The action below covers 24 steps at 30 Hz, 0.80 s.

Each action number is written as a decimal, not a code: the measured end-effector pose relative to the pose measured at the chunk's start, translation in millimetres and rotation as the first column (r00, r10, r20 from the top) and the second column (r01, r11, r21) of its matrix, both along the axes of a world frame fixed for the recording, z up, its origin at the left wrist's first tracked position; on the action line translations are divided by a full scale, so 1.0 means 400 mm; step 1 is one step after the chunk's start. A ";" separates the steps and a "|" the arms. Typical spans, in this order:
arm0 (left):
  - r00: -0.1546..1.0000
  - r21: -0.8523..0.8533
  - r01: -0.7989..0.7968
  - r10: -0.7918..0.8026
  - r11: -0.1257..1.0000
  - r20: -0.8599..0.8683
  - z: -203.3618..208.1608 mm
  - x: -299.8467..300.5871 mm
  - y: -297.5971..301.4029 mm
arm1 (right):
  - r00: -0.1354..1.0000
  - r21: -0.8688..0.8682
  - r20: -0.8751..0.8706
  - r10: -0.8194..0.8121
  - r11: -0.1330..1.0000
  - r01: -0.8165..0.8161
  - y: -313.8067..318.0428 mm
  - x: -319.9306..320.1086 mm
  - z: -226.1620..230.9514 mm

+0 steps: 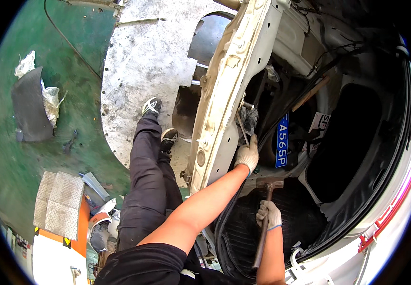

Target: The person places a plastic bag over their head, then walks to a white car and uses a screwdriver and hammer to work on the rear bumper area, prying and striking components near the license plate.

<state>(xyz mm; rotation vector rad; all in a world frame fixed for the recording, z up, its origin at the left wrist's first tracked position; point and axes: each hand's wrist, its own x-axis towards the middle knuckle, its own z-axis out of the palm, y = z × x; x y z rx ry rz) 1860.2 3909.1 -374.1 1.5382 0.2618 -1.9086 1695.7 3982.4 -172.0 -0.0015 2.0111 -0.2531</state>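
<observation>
My left hand (pixel 247 157), in a pale knitted work glove, reaches to the inner side of the cream car body panel (pixel 227 71). Its fingers are closed round a thin metal rod (pixel 241 127) that slants up along the panel; the rod's far tip is hard to make out. Lower and to the right, my right hand (pixel 268 214), gloved too, grips a hammer (pixel 263 240) by the upper handle. The hammer's rusty head (pixel 269 183) points away from me, above the boot floor and apart from the rod. Crumpled clear plastic (pixel 248 118) lies by the rod's upper part.
A blue licence plate (pixel 282 142) and black cables lie inside the boot. Black rubber seal (pixel 222 228) hangs loose along its edge. Left of the panel is a worn white platform (pixel 144 61) with cut-outs, under my feet. An orange-and-white cabinet (pixel 56 251) stands at lower left.
</observation>
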 end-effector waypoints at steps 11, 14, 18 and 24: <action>0.951 0.061 -0.112 0.089 0.992 0.297 -0.046 -0.045 -0.021 | 0.959 0.007 0.086 0.271 0.962 -0.272 -0.021 0.059 -0.038; 0.965 0.098 -0.095 0.068 0.991 0.254 -0.070 -0.049 -0.019 | 0.987 -0.008 0.106 0.117 0.993 -0.117 -0.010 0.002 -0.012; 0.988 0.085 -0.098 0.087 0.992 0.129 -0.073 -0.063 -0.017 | 0.993 0.132 -0.077 0.087 0.988 -0.076 0.019 -0.117 -0.037; 0.992 0.057 -0.126 0.127 0.990 -0.005 -0.082 -0.046 -0.011 | 0.911 0.151 0.191 0.365 0.906 -0.395 0.013 0.053 -0.081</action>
